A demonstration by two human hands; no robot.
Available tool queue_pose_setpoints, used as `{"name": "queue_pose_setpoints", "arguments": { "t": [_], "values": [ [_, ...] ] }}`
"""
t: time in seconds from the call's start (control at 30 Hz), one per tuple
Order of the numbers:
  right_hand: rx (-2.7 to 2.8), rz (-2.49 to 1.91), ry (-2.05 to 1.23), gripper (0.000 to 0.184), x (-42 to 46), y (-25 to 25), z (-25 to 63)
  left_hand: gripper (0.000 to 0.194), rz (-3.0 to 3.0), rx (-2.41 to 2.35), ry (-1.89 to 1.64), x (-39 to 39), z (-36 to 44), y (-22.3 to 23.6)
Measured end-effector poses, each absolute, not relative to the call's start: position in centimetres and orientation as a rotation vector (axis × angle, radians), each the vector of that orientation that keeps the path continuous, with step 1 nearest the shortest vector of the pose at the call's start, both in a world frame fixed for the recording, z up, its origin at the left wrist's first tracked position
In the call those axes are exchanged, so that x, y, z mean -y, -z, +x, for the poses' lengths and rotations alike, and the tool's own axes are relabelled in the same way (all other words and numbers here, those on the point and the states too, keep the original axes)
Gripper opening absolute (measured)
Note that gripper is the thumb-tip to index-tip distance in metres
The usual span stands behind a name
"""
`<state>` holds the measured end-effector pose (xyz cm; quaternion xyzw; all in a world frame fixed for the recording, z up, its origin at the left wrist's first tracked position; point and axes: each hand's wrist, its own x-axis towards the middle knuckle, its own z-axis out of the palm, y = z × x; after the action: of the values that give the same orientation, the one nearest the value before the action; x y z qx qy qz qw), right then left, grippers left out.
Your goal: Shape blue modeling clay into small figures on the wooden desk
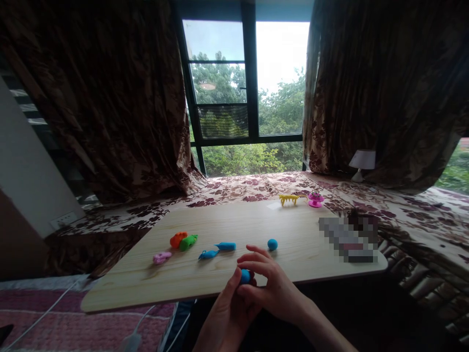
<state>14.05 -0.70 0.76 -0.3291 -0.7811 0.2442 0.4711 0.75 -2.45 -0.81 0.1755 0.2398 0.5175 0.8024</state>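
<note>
Near the table's front edge, a lump of blue modelling clay [245, 276] is held between my two hands. My left hand [231, 304] is closed around it from below and the left, thumb pressed to its side. From the right, the curved fingers and thumb of my right hand [266, 274] close on the same lump. Part of it is hidden by the fingers. Just beyond my right hand, a round blue clay ball [272, 244] rests on the table. Left of my fingers lie a blue packet [225, 246] and a twisted blue wrapper [208, 254].
On the left of the wooden table [142, 288] lie orange [178, 240], green [188, 242] and pink [161, 258] lumps. A yellow comb-like piece [288, 199] and a pink stand [315, 199] are at the back. A blurred-out item [348, 242] lies right.
</note>
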Motion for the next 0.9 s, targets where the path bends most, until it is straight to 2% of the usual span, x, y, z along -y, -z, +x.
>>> {"name": "queue_pose_setpoints", "arguments": {
  "t": [0.2,0.43,0.63,0.77,0.9],
  "values": [
    [1.923,-0.79,-0.601,0.018,0.6,-0.8,14.0,0.025,0.406,-0.532,-1.043,2.4,0.8,1.0],
    [1.961,-0.749,-0.685,0.028,0.6,-0.7,14.4,0.028,0.407,-0.549,-1.093,2.8,0.8,0.3],
    [1.948,-0.728,-0.657,0.02,0.6,-0.9,14.4,0.025,0.371,-0.536,-1.064,2.6,0.9,0.7],
    [1.973,-0.781,-0.627,0.036,0.4,-0.4,14.1,0.016,0.363,-0.644,-1.135,2.2,0.7,1.4],
    [2.038,-0.787,-0.615,0.033,0.7,-0.4,14.5,0.018,0.387,-0.634,-1.126,1.8,0.2,1.6]
  ]
}}
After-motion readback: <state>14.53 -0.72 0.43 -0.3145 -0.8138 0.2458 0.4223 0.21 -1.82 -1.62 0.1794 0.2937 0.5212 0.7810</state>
